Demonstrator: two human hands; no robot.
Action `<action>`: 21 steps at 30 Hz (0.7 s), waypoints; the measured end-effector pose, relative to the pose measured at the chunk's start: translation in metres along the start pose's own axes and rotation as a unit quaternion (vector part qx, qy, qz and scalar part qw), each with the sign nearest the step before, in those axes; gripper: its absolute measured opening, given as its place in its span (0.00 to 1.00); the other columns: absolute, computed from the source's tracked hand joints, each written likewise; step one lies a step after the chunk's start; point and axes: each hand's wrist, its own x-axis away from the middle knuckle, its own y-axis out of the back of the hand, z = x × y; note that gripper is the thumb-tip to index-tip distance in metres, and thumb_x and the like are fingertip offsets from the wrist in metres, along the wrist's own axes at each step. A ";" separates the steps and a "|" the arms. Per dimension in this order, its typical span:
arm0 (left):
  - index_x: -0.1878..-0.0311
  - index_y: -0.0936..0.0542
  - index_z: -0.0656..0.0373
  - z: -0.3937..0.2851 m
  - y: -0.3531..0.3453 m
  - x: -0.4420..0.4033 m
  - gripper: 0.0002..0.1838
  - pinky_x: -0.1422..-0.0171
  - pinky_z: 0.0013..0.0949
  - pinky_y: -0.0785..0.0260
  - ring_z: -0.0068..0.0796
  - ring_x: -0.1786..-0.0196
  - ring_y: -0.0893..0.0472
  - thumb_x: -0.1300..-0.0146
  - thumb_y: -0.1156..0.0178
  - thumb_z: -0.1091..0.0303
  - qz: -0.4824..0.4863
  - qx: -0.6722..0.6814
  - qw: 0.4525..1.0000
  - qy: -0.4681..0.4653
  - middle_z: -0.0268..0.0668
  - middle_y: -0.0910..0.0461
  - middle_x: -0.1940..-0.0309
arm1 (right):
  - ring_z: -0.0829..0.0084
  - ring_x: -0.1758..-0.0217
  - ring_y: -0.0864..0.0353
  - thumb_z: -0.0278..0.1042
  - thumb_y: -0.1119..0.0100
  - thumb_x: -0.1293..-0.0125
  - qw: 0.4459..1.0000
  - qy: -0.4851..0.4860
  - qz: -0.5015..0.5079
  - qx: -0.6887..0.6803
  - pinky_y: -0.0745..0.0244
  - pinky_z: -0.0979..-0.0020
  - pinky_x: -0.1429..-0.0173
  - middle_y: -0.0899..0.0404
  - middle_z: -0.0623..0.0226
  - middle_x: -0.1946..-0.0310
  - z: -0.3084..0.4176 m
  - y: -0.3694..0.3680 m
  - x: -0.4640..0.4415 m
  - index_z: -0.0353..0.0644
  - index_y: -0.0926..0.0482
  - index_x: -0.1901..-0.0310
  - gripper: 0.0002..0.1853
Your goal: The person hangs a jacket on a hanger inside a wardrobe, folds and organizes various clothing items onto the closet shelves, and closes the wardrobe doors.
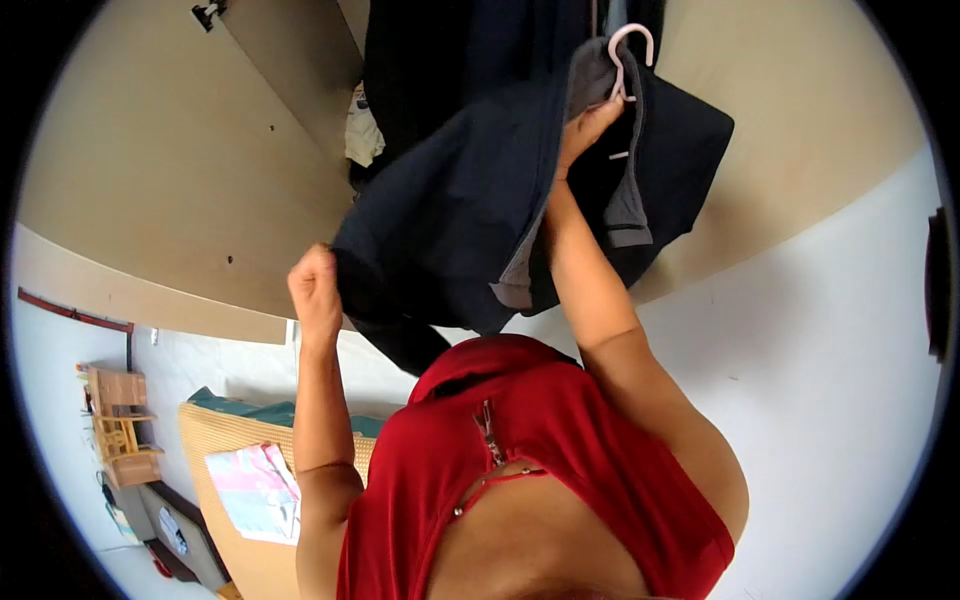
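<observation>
A dark navy jacket (450,200) with grey lining at its collar and front edges spreads across the upper middle of the head view. Its front hangs open. My right hand (590,132) reaches in through the opening and is closed around the lower neck of a pale pink hanger (632,45), whose hook stands above the collar. Most of the hanger is hidden by the cloth. At the jacket's left edge, my left hand (316,283) is closed in a fist on the dark fabric, pulling it out sideways.
Behind the jacket is an open wardrobe with dark hanging clothes (470,50) and a wardrobe door (180,150) at left. A pale cloth (363,130) lies inside. Lower left are a bed with a woven mat (205,430), a folded pink-and-white cloth (255,490) and a wooden desk (125,470).
</observation>
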 end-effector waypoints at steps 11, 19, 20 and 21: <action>0.34 0.31 0.62 -0.044 -0.077 -0.001 0.38 0.36 0.47 0.37 0.51 0.39 0.29 0.47 0.30 0.61 0.115 -0.359 0.898 -0.229 0.48 0.29 0.41 | 0.63 0.43 0.30 0.30 0.54 0.29 0.944 -0.303 0.100 -0.084 0.39 0.65 0.33 0.30 0.55 0.46 0.015 0.003 0.017 0.31 0.40 0.35 0.23; 0.56 0.23 0.63 -0.009 -0.074 -0.024 0.12 0.58 0.40 0.28 0.57 0.65 0.24 0.45 0.38 0.78 0.085 -0.292 0.947 -0.106 0.49 0.22 0.68 | 0.73 0.56 0.25 0.28 0.55 0.35 0.807 -0.506 0.101 -0.286 0.28 0.72 0.47 0.26 0.65 0.59 0.114 -0.012 0.019 0.36 0.30 0.44 0.18; 0.57 0.23 0.64 -0.006 -0.074 -0.024 0.11 0.58 0.38 0.29 0.53 0.65 0.23 0.45 0.39 0.79 0.090 -0.250 0.960 -0.090 0.50 0.22 0.68 | 0.73 0.56 0.24 0.28 0.56 0.33 0.793 -0.517 0.117 -0.302 0.26 0.72 0.48 0.24 0.66 0.59 0.115 -0.012 0.019 0.38 0.29 0.47 0.14; 0.58 0.23 0.65 -0.001 -0.073 -0.026 0.10 0.58 0.37 0.29 0.50 0.65 0.21 0.44 0.40 0.80 0.096 -0.208 0.971 -0.073 0.50 0.22 0.69 | 0.73 0.57 0.22 0.27 0.56 0.32 0.777 -0.527 0.133 -0.318 0.24 0.71 0.48 0.23 0.67 0.60 0.115 -0.013 0.019 0.39 0.27 0.51 0.11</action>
